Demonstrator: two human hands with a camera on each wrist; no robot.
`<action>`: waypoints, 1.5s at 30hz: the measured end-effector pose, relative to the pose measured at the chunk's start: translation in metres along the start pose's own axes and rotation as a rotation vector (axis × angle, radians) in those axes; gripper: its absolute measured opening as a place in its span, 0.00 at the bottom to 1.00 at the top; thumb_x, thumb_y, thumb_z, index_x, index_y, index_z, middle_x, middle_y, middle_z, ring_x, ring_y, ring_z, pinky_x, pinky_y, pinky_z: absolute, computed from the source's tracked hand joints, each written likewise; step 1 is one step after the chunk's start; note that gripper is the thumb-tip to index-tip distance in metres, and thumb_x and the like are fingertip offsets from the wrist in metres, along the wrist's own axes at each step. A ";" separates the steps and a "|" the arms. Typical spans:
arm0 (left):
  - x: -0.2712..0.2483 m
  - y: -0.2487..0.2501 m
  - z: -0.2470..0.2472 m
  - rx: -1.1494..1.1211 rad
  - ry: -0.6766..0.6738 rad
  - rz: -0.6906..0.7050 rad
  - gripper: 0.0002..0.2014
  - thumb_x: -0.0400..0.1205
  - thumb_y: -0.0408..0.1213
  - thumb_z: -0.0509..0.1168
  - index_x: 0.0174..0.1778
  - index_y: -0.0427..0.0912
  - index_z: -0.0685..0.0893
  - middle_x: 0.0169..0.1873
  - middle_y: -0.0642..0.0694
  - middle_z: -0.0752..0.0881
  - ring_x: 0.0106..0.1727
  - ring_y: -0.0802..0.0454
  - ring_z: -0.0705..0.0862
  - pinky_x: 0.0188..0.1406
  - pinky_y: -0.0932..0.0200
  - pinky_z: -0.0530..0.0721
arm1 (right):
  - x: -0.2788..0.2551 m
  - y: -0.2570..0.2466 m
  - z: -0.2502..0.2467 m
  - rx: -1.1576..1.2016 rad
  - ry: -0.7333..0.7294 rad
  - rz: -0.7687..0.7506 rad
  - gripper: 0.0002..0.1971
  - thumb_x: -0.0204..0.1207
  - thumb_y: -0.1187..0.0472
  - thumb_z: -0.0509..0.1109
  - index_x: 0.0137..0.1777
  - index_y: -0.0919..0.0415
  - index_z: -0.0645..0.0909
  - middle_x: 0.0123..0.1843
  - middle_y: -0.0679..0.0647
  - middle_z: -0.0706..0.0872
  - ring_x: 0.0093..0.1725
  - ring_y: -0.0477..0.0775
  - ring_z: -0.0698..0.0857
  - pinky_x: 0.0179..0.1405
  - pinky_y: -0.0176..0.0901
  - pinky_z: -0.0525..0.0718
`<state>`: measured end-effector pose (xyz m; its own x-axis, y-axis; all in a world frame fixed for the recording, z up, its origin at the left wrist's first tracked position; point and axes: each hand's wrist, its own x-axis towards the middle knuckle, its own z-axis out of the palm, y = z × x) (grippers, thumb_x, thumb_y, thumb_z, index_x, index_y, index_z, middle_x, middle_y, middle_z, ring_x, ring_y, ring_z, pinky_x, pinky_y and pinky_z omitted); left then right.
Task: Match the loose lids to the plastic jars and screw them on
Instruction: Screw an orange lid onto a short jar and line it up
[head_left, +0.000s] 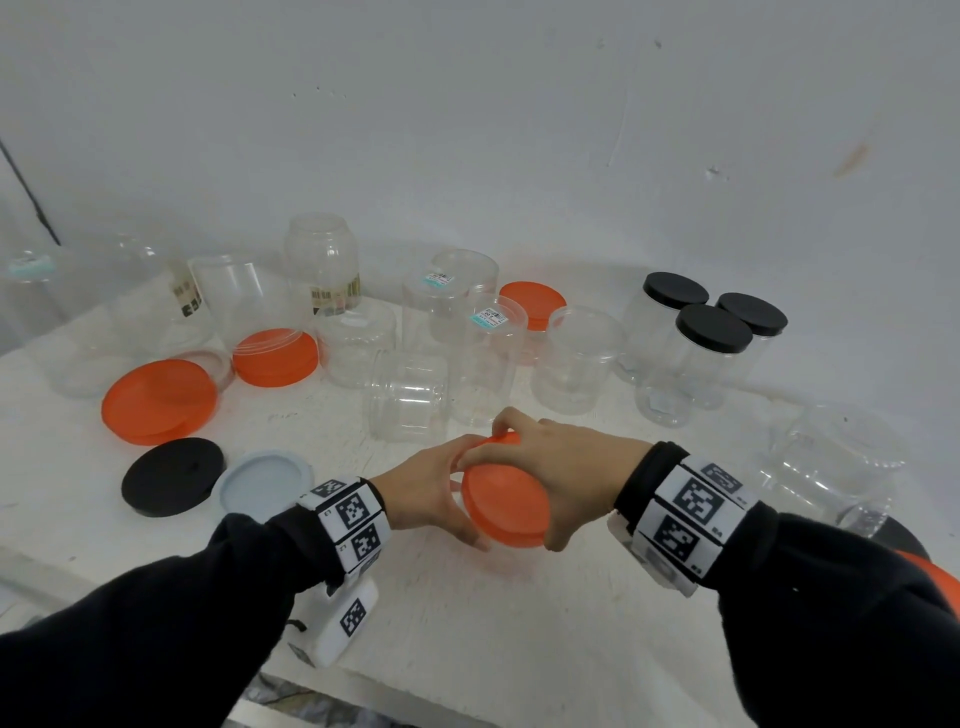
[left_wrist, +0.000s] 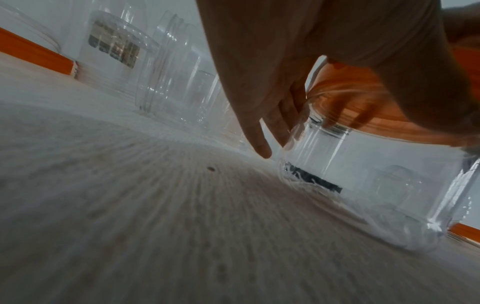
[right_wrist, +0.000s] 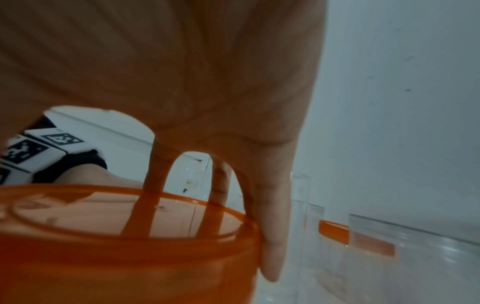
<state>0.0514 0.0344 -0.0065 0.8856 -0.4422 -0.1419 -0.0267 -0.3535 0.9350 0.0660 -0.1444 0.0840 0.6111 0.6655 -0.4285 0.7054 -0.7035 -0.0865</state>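
- While loose lids wait at the left of the white table (head_left: 467, 623) — a large orange lid (head_left: 158, 400), a black lid (head_left: 171, 475) and a pale blue lid (head_left: 265, 483) — the left hand (head_left: 426, 488) braces a clear jar (left_wrist: 363, 174), its fingers (left_wrist: 259, 144) curved against the jar's wall just under the neck.
- At centre, the right hand (head_left: 566, 473) spans the orange lid on the jar (head_left: 506, 506), fingers (right_wrist: 270, 236) curled over its rim and gripping it; the step in hand looks like screwing this lid down.
- Next, judging by the tilt of the lid in the head view, the move calls for seating it level on the threads, then twisting while the left hand stops the jar from turning.
- Behind them stand open clear jars (head_left: 488, 358); to the right, three black-capped jars (head_left: 696, 343) appear finished.
- Hidden: the jar itself is almost wholly covered by hands and lid in the head view, and whether the threads have caught cannot be told.
- Both wrist views are blurred, and a dark object with an orange edge at the far right is cut off by the sleeve.
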 end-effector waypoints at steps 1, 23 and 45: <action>0.000 0.000 0.000 0.000 -0.002 -0.003 0.41 0.59 0.28 0.83 0.62 0.60 0.71 0.60 0.58 0.79 0.62 0.64 0.78 0.57 0.71 0.78 | 0.000 0.001 0.000 0.022 -0.007 -0.001 0.50 0.56 0.56 0.83 0.73 0.31 0.57 0.69 0.48 0.58 0.61 0.57 0.73 0.52 0.49 0.83; 0.000 0.001 0.005 0.056 0.038 0.001 0.44 0.57 0.34 0.85 0.65 0.57 0.69 0.61 0.59 0.79 0.62 0.64 0.78 0.52 0.74 0.78 | -0.006 -0.020 0.018 0.065 0.220 0.264 0.47 0.58 0.30 0.73 0.76 0.43 0.61 0.54 0.52 0.67 0.45 0.53 0.74 0.43 0.42 0.77; 0.002 0.001 0.009 0.153 0.051 0.028 0.48 0.56 0.37 0.85 0.68 0.54 0.65 0.63 0.57 0.76 0.64 0.62 0.76 0.55 0.72 0.77 | -0.004 -0.022 0.028 0.007 0.288 0.280 0.46 0.61 0.25 0.67 0.78 0.43 0.60 0.56 0.53 0.68 0.48 0.57 0.79 0.43 0.44 0.78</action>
<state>0.0488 0.0254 -0.0084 0.9058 -0.4127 -0.0957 -0.1190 -0.4646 0.8775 0.0379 -0.1383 0.0624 0.8556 0.4900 -0.1668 0.4957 -0.8685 -0.0085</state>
